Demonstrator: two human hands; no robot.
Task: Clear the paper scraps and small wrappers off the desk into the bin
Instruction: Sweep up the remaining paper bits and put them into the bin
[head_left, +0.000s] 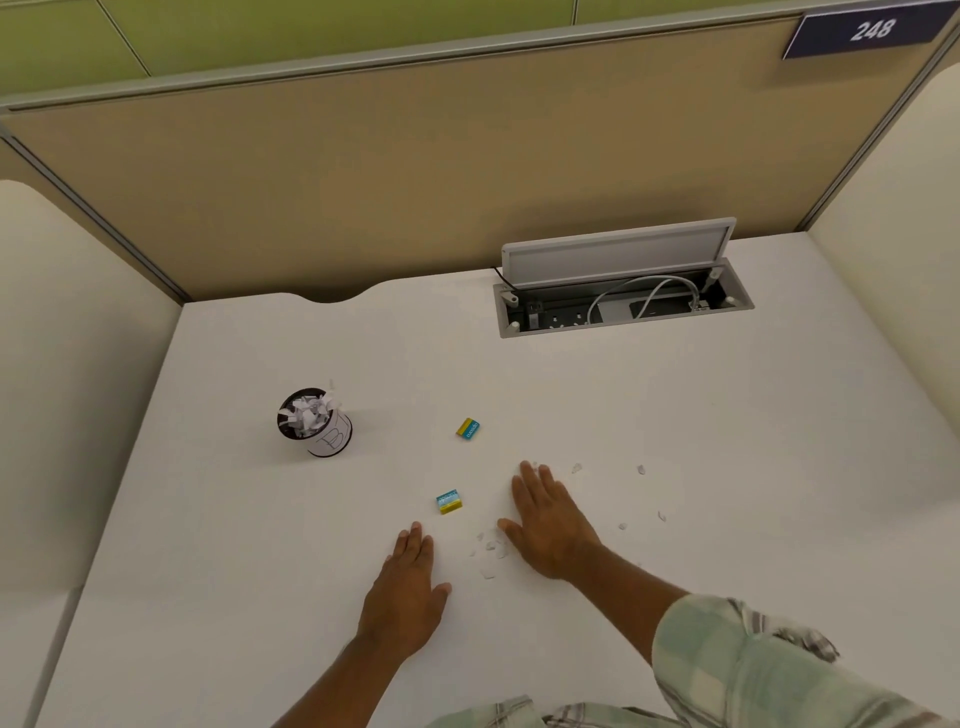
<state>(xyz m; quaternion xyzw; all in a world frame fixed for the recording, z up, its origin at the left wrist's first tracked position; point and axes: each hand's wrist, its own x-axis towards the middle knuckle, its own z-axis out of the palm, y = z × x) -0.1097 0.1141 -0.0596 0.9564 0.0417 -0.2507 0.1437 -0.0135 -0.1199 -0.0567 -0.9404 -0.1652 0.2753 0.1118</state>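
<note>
A small black-and-white bin (317, 426) stuffed with white paper scraps stands left of centre on the white desk (675, 415). Two blue-and-yellow wrappers lie on the desk: one (468, 428) further back, one (449, 502) nearer me. My left hand (408, 587) lies flat, palm down, just below the nearer wrapper. My right hand (550, 525) also lies flat with fingers together. A cluster of small white paper scraps (488, 551) sits between the two hands. More tiny scraps (641, 470) are scattered to the right of my right hand. Neither hand holds anything.
An open cable box (623, 306) with its grey lid raised and a white cable inside is set into the desk at the back right. Beige partition panels (415, 171) close the desk at the back and both sides.
</note>
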